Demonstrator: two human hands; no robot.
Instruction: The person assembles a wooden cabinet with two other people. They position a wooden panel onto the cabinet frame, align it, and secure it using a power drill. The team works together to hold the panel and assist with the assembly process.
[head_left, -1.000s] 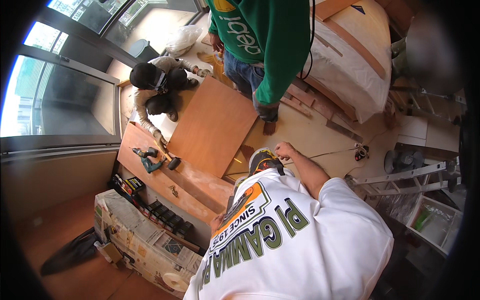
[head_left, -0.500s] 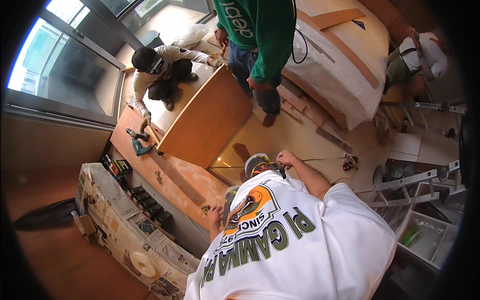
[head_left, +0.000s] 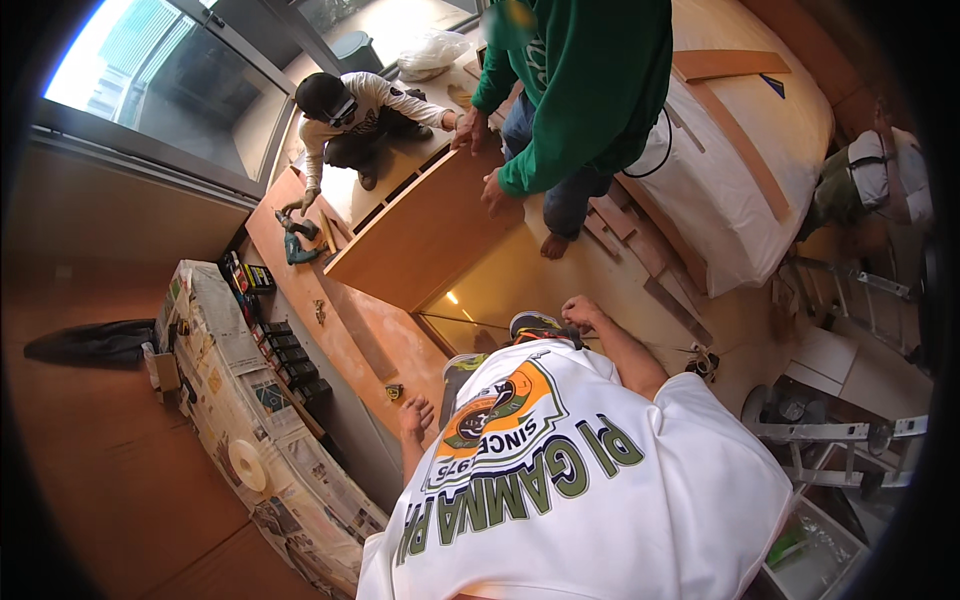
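Note:
My left hand [head_left: 416, 417] hangs beside my body with its fingers apart and loosely bent, near a small yellow-and-black tape measure [head_left: 394, 391] on a wooden board. In front of my chest, my right hand [head_left: 582, 313] is curled closed; whether anything is in it is hidden. Ahead of me, a large wooden panel [head_left: 415, 240] stands tilted on its edge. A person in a green sweatshirt [head_left: 600, 95] has both hands at its far right end. A crouching person in a cap [head_left: 345, 120] reaches one hand to its top corner and the other toward a teal power drill [head_left: 298, 240].
At left stands a long paper-covered unit [head_left: 215, 370] with a roll of tape [head_left: 248, 466] on it. Black cases [head_left: 290, 360] line its side. To the right are a plastic-wrapped stack [head_left: 740, 200], wood strips [head_left: 650, 255] and a ladder [head_left: 815, 430]. A mirror [head_left: 480, 290] reflects light.
My view has shifted. The green-sleeved person has bent forward and put hands on the panel. The crouching person's hand has left a wooden-handled tool. My right hand has moved from a dark strap.

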